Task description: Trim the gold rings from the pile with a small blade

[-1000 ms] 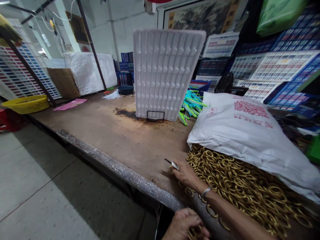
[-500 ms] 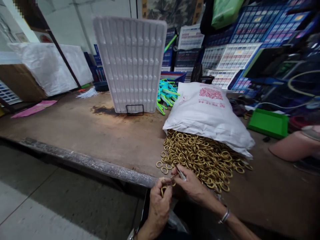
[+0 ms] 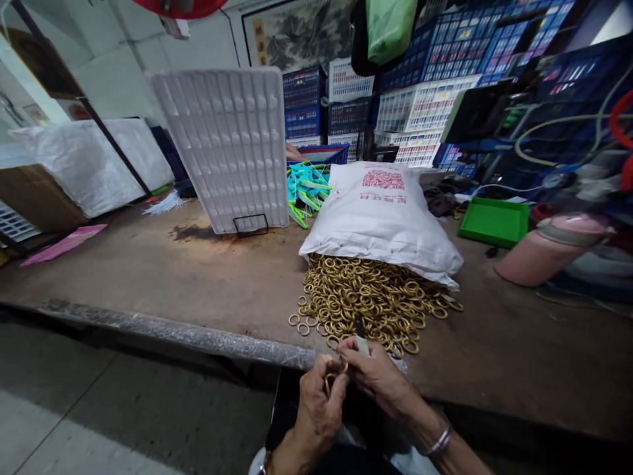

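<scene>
On the left of the table lies one pink cloth. Next, one white panel with many hollows stands, a little leaning, in one wire stand. Just beside it is one pile of teal and green pieces, too tangled to count. Then comes one white sack; the brass rings lie heaped at its near edge, too many for counting, and a few are loose at the heap's left. Farther right are one green tray and one pink bottle.

Two hands meet at the near table edge, in front of the heap. The left hand has thumb and fingers closed around at least two held rings; the exact number I cannot tell. The right hand, with one bracelet at the wrist, grips one small tool, its dark tip pointing away. Its fingertips are together, close by the held rings; whether they touch these is not clear.
</scene>
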The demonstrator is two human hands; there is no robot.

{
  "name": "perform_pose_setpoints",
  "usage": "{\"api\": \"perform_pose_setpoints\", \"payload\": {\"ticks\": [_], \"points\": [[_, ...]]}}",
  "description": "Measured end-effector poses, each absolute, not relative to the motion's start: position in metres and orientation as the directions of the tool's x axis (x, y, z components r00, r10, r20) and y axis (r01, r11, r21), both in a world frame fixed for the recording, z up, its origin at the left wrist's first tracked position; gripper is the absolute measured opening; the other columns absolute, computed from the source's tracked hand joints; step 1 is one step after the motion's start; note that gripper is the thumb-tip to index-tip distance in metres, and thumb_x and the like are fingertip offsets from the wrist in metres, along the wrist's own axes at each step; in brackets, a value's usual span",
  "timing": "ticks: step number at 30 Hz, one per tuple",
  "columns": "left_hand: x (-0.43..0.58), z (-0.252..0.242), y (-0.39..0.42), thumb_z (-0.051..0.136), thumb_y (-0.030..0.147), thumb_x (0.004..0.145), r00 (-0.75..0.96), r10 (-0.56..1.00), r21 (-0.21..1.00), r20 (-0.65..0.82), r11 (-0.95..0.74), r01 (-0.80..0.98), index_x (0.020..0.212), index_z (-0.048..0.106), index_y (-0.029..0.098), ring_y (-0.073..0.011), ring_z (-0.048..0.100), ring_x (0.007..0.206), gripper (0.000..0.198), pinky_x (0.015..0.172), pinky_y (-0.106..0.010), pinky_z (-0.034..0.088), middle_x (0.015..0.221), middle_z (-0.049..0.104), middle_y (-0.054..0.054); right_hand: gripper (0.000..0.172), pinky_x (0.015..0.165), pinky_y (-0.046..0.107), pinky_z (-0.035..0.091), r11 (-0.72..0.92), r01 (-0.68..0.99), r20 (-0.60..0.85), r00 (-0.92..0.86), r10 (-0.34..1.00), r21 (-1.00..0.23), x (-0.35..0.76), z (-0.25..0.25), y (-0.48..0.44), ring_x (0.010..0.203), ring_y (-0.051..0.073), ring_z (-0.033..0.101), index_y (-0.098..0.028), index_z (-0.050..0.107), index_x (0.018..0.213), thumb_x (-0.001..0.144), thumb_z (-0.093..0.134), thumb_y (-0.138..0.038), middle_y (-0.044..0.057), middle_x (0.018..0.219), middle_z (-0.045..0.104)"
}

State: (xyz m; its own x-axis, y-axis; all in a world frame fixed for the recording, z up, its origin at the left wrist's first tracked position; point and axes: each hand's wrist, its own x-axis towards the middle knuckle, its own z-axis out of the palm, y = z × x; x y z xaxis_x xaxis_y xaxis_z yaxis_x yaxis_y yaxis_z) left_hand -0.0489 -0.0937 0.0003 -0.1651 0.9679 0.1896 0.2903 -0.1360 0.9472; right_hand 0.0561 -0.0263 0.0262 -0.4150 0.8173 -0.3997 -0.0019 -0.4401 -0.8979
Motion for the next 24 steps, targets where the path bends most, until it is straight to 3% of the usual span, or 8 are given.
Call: {"api": "perform_pose_setpoints", "payload": {"ticks": [5,12,16,24], "points": [[-0.038,0.007,-0.092,0.047,0.022,0.079,-0.15,0.98,0.966,0.128,-0.09,0.241,0.072,0.05,0.017,-0.0105,0.045,0.06,0.01,0.058,-0.021,0.036,0.065,0.049,0.001,0.029,0.042,0.018,0.023,-0.365,0.003,-0.335,-0.402,0.852,-0.931,0.067,0.013,-0.029,0.043,0.005,0.028,-0.018,0.045,0.062,0.069,0.055,-0.044,-0.009,0.049,0.034],[-0.021,0.013,-0.089,0.051,0.044,0.076,-0.044,0.964,0.957,-0.264,0.256,-0.14,0.075,0.045,0.018,-0.0051,0.032,0.039,0.027,0.037,-0.017,0.026,0.051,0.042,0.007,0.017,0.055,0.02,0.036,-0.117,0.21,-0.18,-0.31,0.934,-0.971,0.09,0.004,-0.03,0.057,0.01,0.044,-0.017,0.051,0.064,0.069,0.051,-0.034,-0.005,0.058,0.048],[-0.017,0.008,-0.089,0.053,0.05,0.074,0.0,0.951,0.935,-0.308,0.303,-0.185,0.072,0.043,0.018,-0.0042,0.033,0.038,0.034,0.035,-0.015,0.025,0.051,0.043,0.006,0.018,0.057,0.022,0.038,-0.044,0.258,-0.131,-0.331,0.934,-0.965,0.098,0.007,-0.033,0.059,0.011,0.047,-0.018,0.051,0.064,0.069,0.05,-0.035,-0.004,0.06,0.05],[-0.018,0.008,-0.089,0.055,0.044,0.076,0.15,0.923,0.805,-0.354,0.383,-0.452,0.075,0.04,0.018,-0.002,0.03,0.04,0.03,0.035,-0.014,0.018,0.058,0.043,0.006,0.024,0.055,0.022,0.035,0.015,0.371,-0.098,-0.282,0.954,-0.928,0.105,0.002,-0.035,0.057,0.012,0.045,-0.02,0.047,0.062,0.078,0.04,-0.036,-0.003,0.056,0.048]]}}
